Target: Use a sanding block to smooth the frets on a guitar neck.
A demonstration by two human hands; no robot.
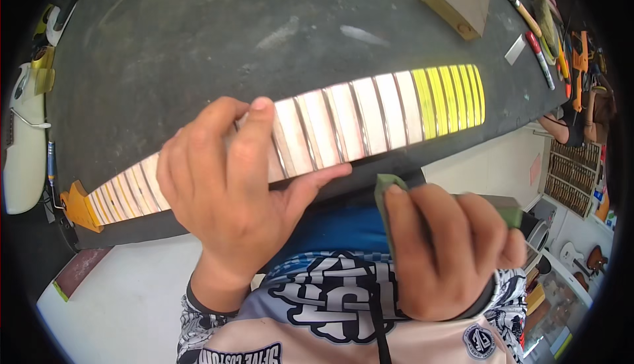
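A guitar neck point(387, 106) lies diagonally across the dark worktop, its fretboard covered in pale strips between metal frets, with yellow strips at the wide right end and an orange headstock point(82, 211) at the left. My left hand point(224, 186) grips the middle of the neck, fingers over the fretboard and thumb along the near edge. My right hand point(449, 252) is closed on a green block point(510, 213), which looks like a sanding block, just below the neck's near edge and apart from it.
A wooden block point(454, 1) stands at the back of the worktop point(165, 27), near markers and hand tools point(540, 60) at the right edge. More tools point(26, 139) line the left edge. A person's bare limb point(555, 128) shows beyond the right edge, near racks and guitar bodies.
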